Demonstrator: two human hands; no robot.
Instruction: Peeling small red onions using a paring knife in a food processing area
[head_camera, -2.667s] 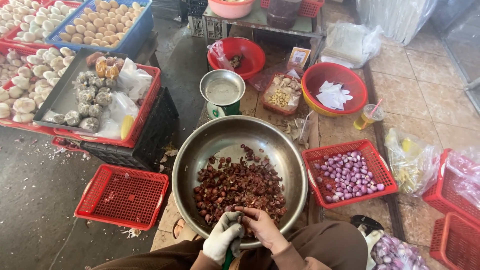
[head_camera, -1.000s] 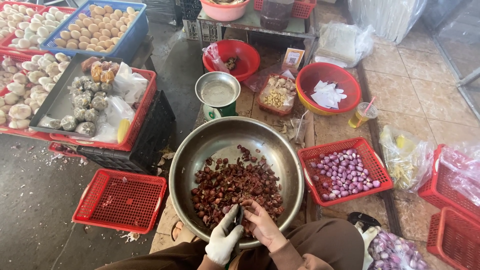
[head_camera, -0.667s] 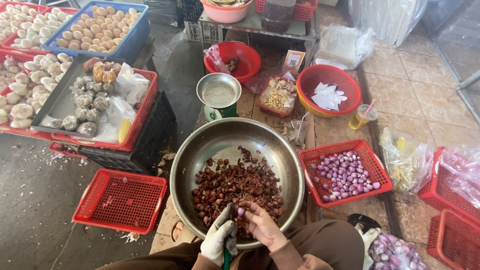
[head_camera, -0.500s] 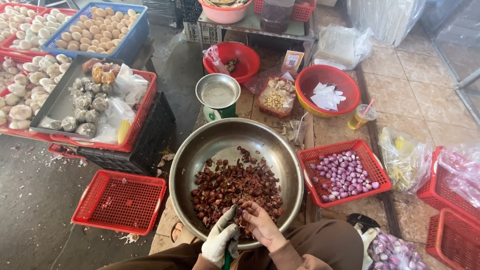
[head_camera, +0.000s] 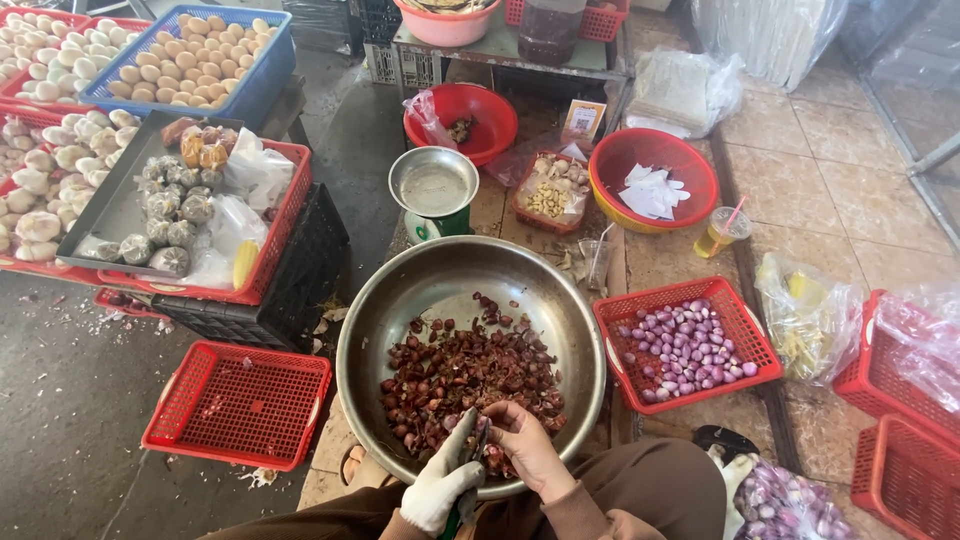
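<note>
A big steel bowl (head_camera: 400, 300) sits in front of me, half filled with reddish-brown shallots and skins (head_camera: 460, 375). My left hand (head_camera: 440, 485), in a white glove, grips a small knife (head_camera: 470, 450) with a green handle at the bowl's near rim. My bare right hand (head_camera: 525, 450) is closed around a shallot, touching the knife blade just above the pile. To the right stands a red basket (head_camera: 740, 330) holding several peeled purple shallots (head_camera: 685, 345).
An empty red basket (head_camera: 240, 405) lies at the left. Behind the bowl: a green scale with a metal pan (head_camera: 433, 185), red bowls (head_camera: 655, 175), a drink cup (head_camera: 718, 232). Crates of eggs (head_camera: 190, 50) fill the far left. More red baskets (head_camera: 900, 460) and bags are at the right.
My hands stay at the bowl's near rim, shifting slightly as the knife works on a shallot. The view has drifted a little; nothing else has moved.
</note>
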